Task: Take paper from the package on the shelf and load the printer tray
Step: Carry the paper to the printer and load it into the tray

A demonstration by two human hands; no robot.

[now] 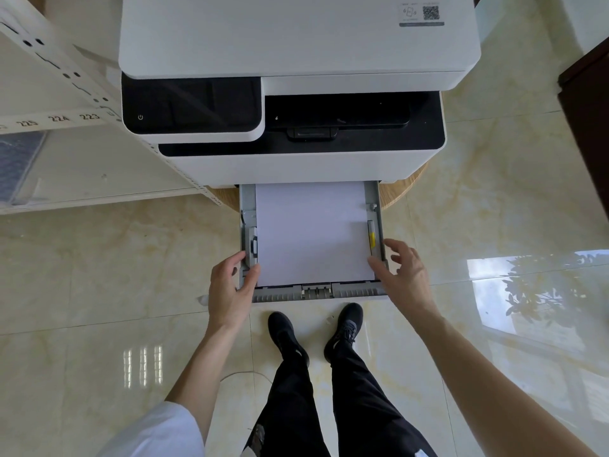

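Observation:
A white and black printer (296, 94) stands ahead of me on a round wooden stand. Its grey paper tray (280, 293) is pulled out toward me, and a stack of white paper (313, 232) lies flat inside it between the side guides. My left hand (230, 288) rests on the tray's left front corner, thumb on the left guide and fingers down the outside wall. My right hand (402, 272) hovers at the right front corner, fingers spread, thumb touching the paper's corner. The paper package is out of view.
A white metal shelf (66, 120) with numbered labels stands to the left of the printer. A dark wooden door or cabinet (590, 127) is at the far right. Glossy marble floor (99, 291) surrounds me; my black shoes (290, 338) stand just below the tray.

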